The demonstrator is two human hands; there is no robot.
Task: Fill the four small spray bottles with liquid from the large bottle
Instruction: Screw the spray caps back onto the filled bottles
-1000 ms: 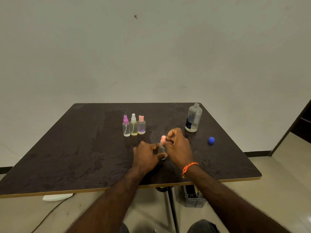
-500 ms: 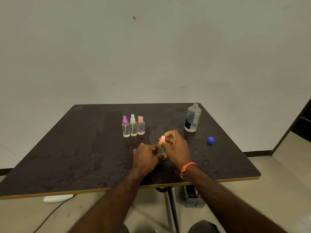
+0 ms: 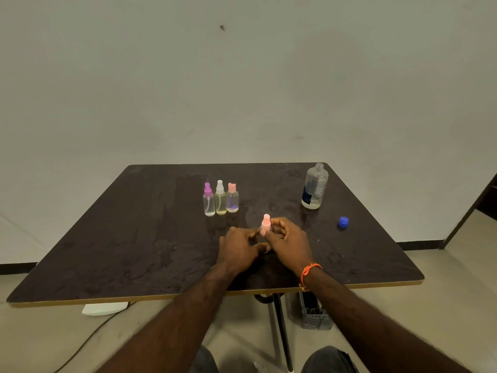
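Observation:
A small spray bottle with a pink spray top (image 3: 266, 223) stands upright on the dark table (image 3: 121, 251) between my hands. My left hand (image 3: 238, 250) grips its clear body, which is mostly hidden. My right hand (image 3: 287, 242) pinches the pink top with its fingertips. Three more small spray bottles stand in a row further back: a purple-topped one (image 3: 208, 200), a white-topped one (image 3: 220, 199) and a pink-capped one (image 3: 232, 197). The large clear bottle (image 3: 314, 187) stands uncapped at the back right, with a little liquid at its bottom. Its blue cap (image 3: 343, 222) lies on the table nearby.
A plain wall rises behind the table. Under the table are its metal leg (image 3: 282, 332), a grey basket (image 3: 314, 316), a white object (image 3: 105, 308) and a cable on the floor. A dark doorway edge (image 3: 473, 208) is at the right.
My right hand's fingers have shifted around the pink spray top while my left hand kept its hold on the bottle body. The bottle stays in the same spot.

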